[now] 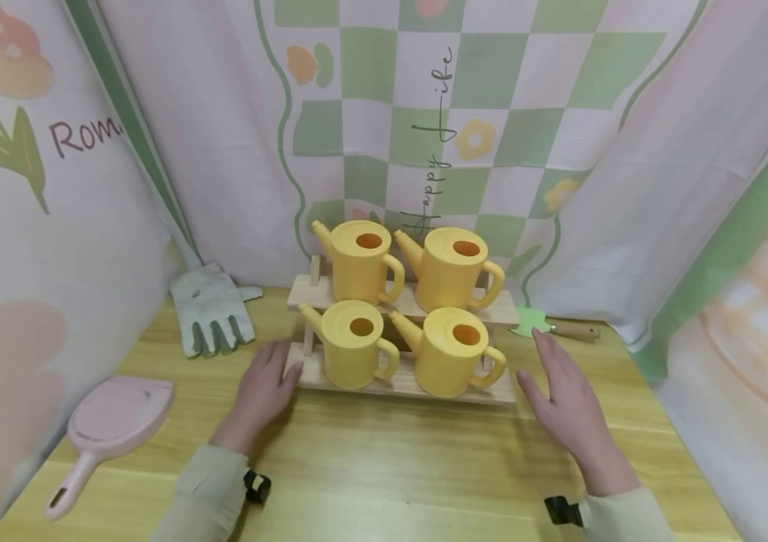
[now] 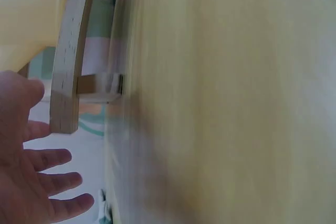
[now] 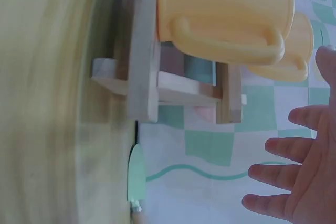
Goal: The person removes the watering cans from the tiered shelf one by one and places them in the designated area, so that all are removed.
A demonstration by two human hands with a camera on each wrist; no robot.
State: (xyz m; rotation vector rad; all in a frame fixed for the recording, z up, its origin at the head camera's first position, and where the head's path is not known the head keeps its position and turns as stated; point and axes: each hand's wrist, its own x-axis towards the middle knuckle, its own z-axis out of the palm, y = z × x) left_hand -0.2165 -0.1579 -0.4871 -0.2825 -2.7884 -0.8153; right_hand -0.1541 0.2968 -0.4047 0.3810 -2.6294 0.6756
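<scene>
Yellow toy-like watering cans stand upright in two rows on a two-step wooden rack. On the lower step (image 1: 311,370) are a left can (image 1: 348,357) and a right can (image 1: 443,370); behind them the upper step bears a left can (image 1: 357,272) and a right can (image 1: 448,275). All spouts point left, handles right. My left hand (image 1: 263,390) is at the rack's left end, its fingers loosely spread and fingertips right at the board end (image 2: 65,114). Off the rack's right end, my right hand (image 1: 570,410) has its fingers extended and holds nothing.
At the left of the wooden table lie a pale work glove (image 1: 211,305) and a pink dustpan-like scoop (image 1: 113,418). A small green trowel (image 1: 531,321) with a wooden handle lies behind the right hand. Patterned curtains (image 1: 221,113) enclose the back and sides.
</scene>
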